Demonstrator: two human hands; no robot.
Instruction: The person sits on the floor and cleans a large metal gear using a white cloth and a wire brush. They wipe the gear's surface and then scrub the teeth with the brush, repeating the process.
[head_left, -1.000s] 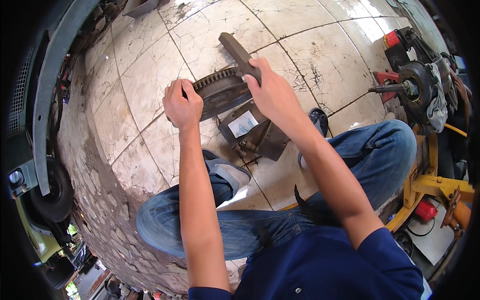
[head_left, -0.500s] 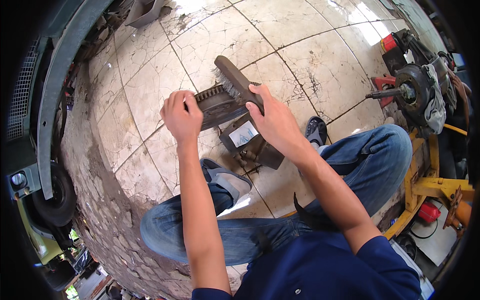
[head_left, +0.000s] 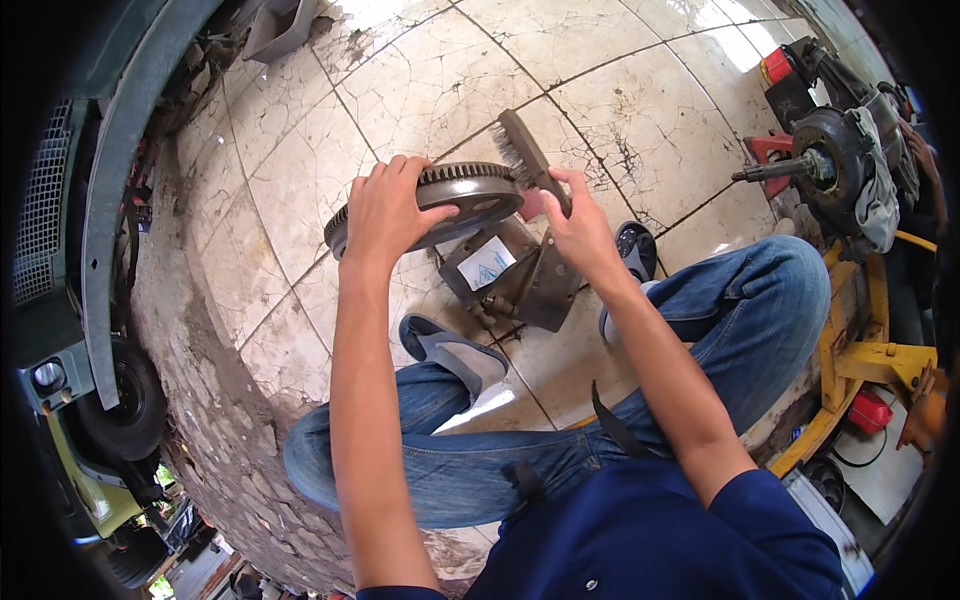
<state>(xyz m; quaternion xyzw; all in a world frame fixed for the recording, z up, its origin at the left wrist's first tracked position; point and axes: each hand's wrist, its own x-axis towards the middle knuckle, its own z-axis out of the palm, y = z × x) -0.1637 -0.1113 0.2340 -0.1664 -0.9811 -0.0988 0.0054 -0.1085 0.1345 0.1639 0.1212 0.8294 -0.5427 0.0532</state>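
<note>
A metal flywheel [head_left: 480, 205] with a toothed rim is tilted above the tiled floor. My left hand [head_left: 387, 212] grips its rim from the left, fingers over the teeth and thumb across the face. In my right hand [head_left: 583, 228] is a wire brush [head_left: 527, 157] with a dark wooden back, held by its lower end. The brush's bristles face left, close to the flywheel's right edge; whether they touch it I cannot tell. Below, on the floor, sits a dark metal block [head_left: 548, 290] with a white label [head_left: 487, 262] beside it.
My shoes [head_left: 455, 355] and bent knees frame the work. At the right stand a hub with a shaft [head_left: 825, 170], a red jack stand [head_left: 768, 160] and a yellow metal frame [head_left: 875, 365]. A vehicle with a tyre [head_left: 125, 400] is at the left. A grey bin [head_left: 278, 28] lies at the far left.
The flywheel has turned to show more of its face and toothed rim. The wire brush has moved right, off the rim's top, and stands more upright. My left hand has shifted slightly right.
</note>
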